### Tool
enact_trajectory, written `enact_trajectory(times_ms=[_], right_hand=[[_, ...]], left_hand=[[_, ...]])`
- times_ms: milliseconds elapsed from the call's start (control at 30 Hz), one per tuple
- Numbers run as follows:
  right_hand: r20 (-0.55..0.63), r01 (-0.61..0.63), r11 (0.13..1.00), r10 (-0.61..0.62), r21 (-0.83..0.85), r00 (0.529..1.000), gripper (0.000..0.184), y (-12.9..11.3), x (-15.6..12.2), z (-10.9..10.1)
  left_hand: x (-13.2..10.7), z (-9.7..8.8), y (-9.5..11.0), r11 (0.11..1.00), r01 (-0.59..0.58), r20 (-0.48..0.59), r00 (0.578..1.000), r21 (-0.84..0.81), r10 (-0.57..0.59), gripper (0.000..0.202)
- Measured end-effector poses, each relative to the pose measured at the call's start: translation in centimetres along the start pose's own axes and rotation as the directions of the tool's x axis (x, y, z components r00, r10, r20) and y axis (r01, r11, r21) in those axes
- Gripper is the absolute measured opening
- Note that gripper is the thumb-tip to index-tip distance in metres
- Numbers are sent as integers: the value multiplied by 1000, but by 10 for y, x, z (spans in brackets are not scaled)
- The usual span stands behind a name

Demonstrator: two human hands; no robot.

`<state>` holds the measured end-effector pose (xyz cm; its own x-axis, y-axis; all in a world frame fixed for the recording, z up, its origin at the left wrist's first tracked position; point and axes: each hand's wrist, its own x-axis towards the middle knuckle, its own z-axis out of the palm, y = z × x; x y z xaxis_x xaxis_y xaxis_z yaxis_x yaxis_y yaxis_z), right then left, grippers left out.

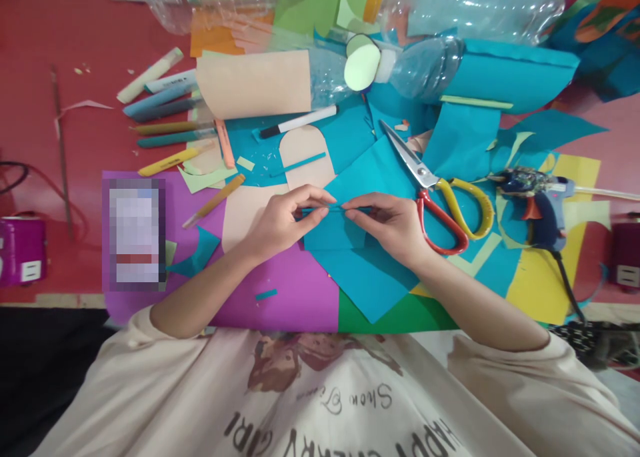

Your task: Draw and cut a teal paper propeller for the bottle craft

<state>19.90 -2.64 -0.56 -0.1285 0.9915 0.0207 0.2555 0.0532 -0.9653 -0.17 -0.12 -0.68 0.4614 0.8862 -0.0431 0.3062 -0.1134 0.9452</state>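
Observation:
My left hand (287, 218) and my right hand (387, 222) face each other at the middle of the work area. Thumb and forefinger of each pinch the upper edge of a piece of blue paper (333, 235). Whether that edge is folded or a separate narrow strip, I cannot tell. More blue sheets (373, 280) lie under it. Just right of my right hand rest scissors (425, 177) with one red and one yellow handle loop, blades spread. Above my left hand is a beige paper piece with a rounded top (305, 147), a thin blue strip (305, 163) across it.
A glue gun (547, 210) lies at right on yellow paper (545, 280). Plastic bottles wrapped in beige paper (255, 83) and blue paper (515, 77) lie behind. Several markers (160, 103) are at upper left, a blurred-out phone (134, 233) at left on purple paper (285, 263).

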Motion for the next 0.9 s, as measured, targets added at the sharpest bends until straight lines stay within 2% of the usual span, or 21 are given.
enact_trajectory(times_ms=[267, 633, 900], right_hand=[[12, -76, 996, 75, 51, 997, 25, 4, 0, 2], [-12, -74, 997, 74, -31, 997, 17, -2, -1, 0], [-3, -36, 999, 36, -8, 999, 10, -2, 0, 0]], left_hand=[[-1, 1, 0, 1000, -4, -17, 1000, -5, 4, 12], [-1, -1, 0, 1000, -11, 15, 1000, 7, 11, 16], [1, 1, 2, 999, -41, 13, 999, 26, 41, 14]])
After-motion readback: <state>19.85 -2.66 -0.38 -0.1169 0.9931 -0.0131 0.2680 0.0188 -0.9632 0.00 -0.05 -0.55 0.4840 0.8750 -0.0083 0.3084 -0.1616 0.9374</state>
